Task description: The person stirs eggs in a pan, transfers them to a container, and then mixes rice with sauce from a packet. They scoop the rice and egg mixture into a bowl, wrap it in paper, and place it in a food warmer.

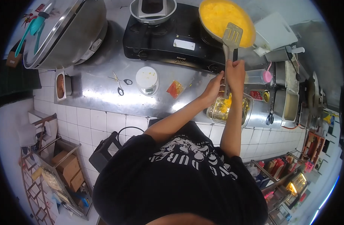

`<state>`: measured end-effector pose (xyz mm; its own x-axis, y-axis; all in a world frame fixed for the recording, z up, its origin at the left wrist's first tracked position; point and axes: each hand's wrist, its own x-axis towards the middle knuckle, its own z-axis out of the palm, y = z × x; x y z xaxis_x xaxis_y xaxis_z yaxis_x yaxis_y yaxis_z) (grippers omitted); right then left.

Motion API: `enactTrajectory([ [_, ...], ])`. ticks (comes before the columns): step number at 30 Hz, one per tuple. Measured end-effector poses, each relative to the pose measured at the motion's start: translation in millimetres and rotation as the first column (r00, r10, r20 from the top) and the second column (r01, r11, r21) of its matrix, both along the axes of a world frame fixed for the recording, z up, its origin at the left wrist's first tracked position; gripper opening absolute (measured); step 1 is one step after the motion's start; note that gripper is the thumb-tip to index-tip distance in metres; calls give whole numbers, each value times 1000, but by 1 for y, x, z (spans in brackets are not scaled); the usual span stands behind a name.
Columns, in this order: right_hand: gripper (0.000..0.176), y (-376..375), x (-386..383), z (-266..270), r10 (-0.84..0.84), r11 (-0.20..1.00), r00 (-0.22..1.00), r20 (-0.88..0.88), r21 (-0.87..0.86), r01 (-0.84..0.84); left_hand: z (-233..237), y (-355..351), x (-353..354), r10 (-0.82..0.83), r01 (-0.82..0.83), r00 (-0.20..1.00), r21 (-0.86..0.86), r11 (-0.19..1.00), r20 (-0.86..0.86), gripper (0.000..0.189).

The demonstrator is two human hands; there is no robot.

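My right hand is wrapped round the dark handle of a slotted spatula, whose blade overlaps the near edge of a pan. Soft yellow food fills that pan. Right beside it, my left hand closes on a long, thin metal utensil that lies along the spatula; its upper end is partly hidden behind the blade. Below both hands, a clear rectangular container holds scattered yellow bits, and my right forearm covers part of it.
The pan sits on a black gas stove beside a metal bowl. Along the steel counter lie scissors, a white scale, a small red-orange packet, a pink-capped bottle and a can. A large pot stands left.
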<state>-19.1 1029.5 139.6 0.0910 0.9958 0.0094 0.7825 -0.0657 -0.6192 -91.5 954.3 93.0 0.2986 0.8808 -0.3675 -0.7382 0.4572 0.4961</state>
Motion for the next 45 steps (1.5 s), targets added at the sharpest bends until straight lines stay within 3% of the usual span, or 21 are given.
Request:
enactTrajectory([
  [10,43,-12,10,6,-78,997,996,-35,-19,77,-7,-20,-3,-11,12,1000,28,1000,-25,44],
  [12,41,-26,13,17,-83,961,980,183,275,30,-13,-28,-14,81,-70,965,52,996,-248,35],
  [13,38,-39,11,31,-82,942,991,107,333,42,-28,-33,-25,95,-86,961,45,995,-261,35],
  [14,35,-59,2,61,-74,922,997,30,383,58,-54,-43,-36,289,-182,749,233,955,-597,31],
  [15,31,-83,-9,85,37,952,994,-106,305,-3,-78,-54,-50,463,-179,397,427,886,-793,28],
  [18,27,-131,-38,66,359,895,796,-488,-61,-441,-120,-94,-139,436,-361,-18,413,836,-900,27],
  [20,29,-122,-67,4,452,719,841,-297,-437,-540,-136,-122,-206,335,-341,-427,493,801,-840,35],
  [21,31,-116,-68,-57,544,732,837,-65,-450,-511,-146,-132,-235,153,-413,-515,400,818,-844,45],
  [22,31,-113,-69,-108,466,776,884,43,-500,-385,-151,-137,-255,-141,-550,-518,202,811,-844,58],
  [24,32,-112,-65,-169,365,818,914,177,-530,-224,-141,-140,-272,-394,-606,-375,-100,789,-839,71],
  [27,31,-119,-77,-198,220,921,965,145,-357,-157,-156,-147,-285,-416,-602,-404,-106,791,-814,67],
  [30,37,-122,-76,-187,307,886,947,91,-390,-250,-160,-159,-293,-333,-546,-333,-107,831,-882,59],
  [32,29,-139,-79,-164,243,967,969,32,-88,-240,-161,-173,-295,-226,-522,-388,11,853,-893,51],
  [35,21,-172,-99,-147,347,919,910,-227,-110,-378,-153,-182,-291,-137,-505,-389,87,859,-911,43],
  [36,16,-181,-110,-139,378,854,873,-308,-249,-457,-154,-186,-292,-127,-493,-391,91,865,-911,43],
  [38,18,-200,-131,-160,499,733,711,-496,-197,-652,-157,-194,-293,1,-492,-285,147,858,-958,39],
  [39,20,-205,-145,-160,557,711,675,-484,-143,-689,-150,-194,-287,73,-617,-79,106,779,-994,37],
  [41,24,-217,-169,-165,335,666,633,-698,-300,-683,-170,-205,-288,137,-649,7,100,755,-991,37],
  [42,24,-223,-181,-177,333,671,629,-702,-292,-681,-182,-210,-289,200,-687,92,84,722,-975,37],
  [44,27,-234,-203,-209,518,787,660,-544,1,-616,-186,-217,-280,266,-690,194,61,721,-944,40],
  [45,29,-231,-211,-214,537,749,626,-566,-22,-662,-185,-221,-274,243,-662,232,30,749,-942,40],
])
